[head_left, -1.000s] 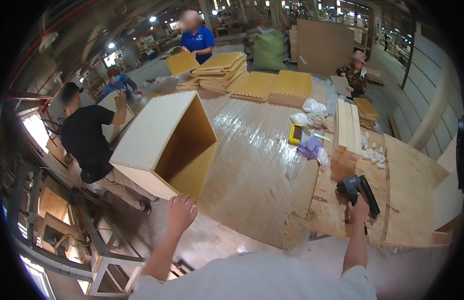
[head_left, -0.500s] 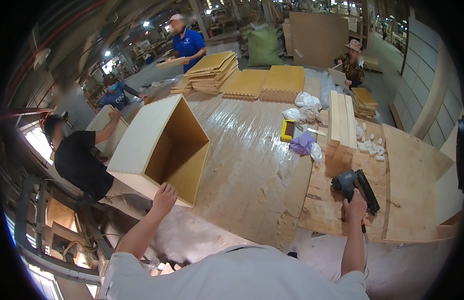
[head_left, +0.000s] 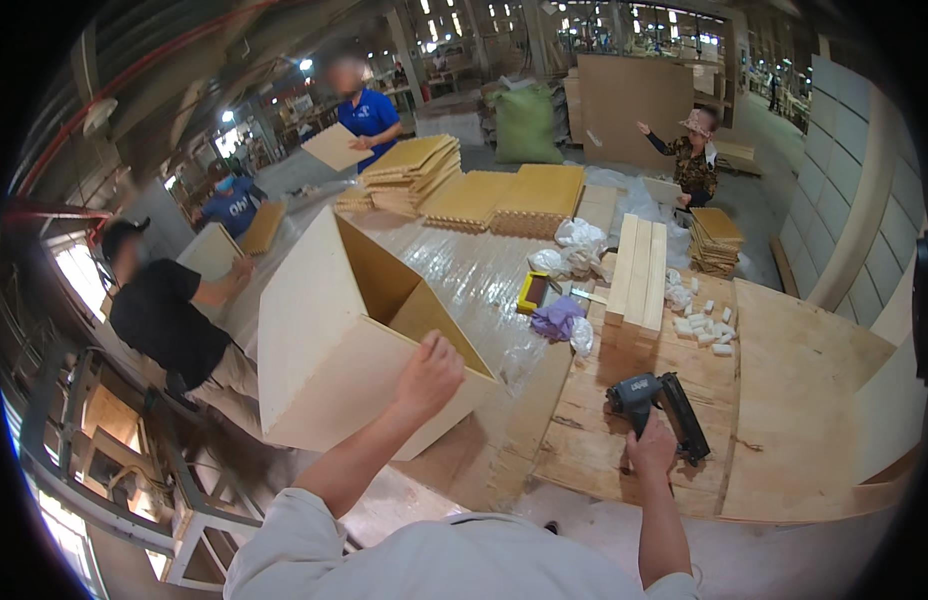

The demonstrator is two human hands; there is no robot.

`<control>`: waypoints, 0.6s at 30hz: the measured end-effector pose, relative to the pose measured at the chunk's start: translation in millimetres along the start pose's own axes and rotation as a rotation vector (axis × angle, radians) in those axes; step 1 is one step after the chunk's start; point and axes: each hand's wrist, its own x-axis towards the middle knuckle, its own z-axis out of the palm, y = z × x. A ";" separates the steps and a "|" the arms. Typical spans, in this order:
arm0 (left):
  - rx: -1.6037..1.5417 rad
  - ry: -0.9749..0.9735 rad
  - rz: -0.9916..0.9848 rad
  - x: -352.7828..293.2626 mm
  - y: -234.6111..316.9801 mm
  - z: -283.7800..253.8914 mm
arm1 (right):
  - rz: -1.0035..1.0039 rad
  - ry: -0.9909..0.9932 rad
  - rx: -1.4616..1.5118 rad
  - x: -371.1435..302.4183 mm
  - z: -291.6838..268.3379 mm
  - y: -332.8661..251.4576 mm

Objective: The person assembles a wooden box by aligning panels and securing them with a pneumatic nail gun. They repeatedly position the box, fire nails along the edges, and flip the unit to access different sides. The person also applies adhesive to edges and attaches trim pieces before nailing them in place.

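Observation:
My left hand (head_left: 432, 376) grips the near upper edge of a pale wooden box (head_left: 329, 375), its fingers hooked over the rim. The box stands turned on the worktable at the left, its hollow inside facing away to the right. At the right, my right hand (head_left: 652, 445) is closed round the handle of a black and grey nail gun (head_left: 664, 405). The nail gun rests on or just above the plywood top; which of the two I cannot tell. Beyond it lies a stack of pale wooden strips (head_left: 634, 280).
Stacks of yellow-brown panels (head_left: 539, 195) line the far side. White blocks (head_left: 719, 330), a purple cloth (head_left: 558, 318) and a yellow box (head_left: 533, 291) lie near the strips. A person in black (head_left: 169, 320) stands close left; other people work around the table.
My left hand has swung the box round and moved right along with its edge. The nail gun stays in my right hand. A person at the far right has raised an arm.

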 end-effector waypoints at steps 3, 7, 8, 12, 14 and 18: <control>0.051 0.088 0.202 -11.8 45.7 -17.1 | -0.012 -0.113 0.085 1.0 -12.4 14.5; 0.425 0.339 0.319 -55.3 80.2 13.6 | -0.120 -0.308 0.163 27.2 -25.6 -20.3; 0.305 0.344 0.304 -59.7 92.3 13.1 | -0.082 -0.373 0.101 33.5 -29.8 -29.6; -0.793 0.114 0.077 -63.0 96.1 -48.4 | 0.001 -0.360 0.005 22.7 -18.3 -22.8; -0.910 0.236 -0.025 -90.1 97.2 -46.0 | 0.001 -0.365 -0.040 19.2 -21.0 -26.9; -0.879 0.434 -0.487 -174.7 64.6 -29.5 | 0.000 -0.364 -0.052 19.4 -21.3 -25.3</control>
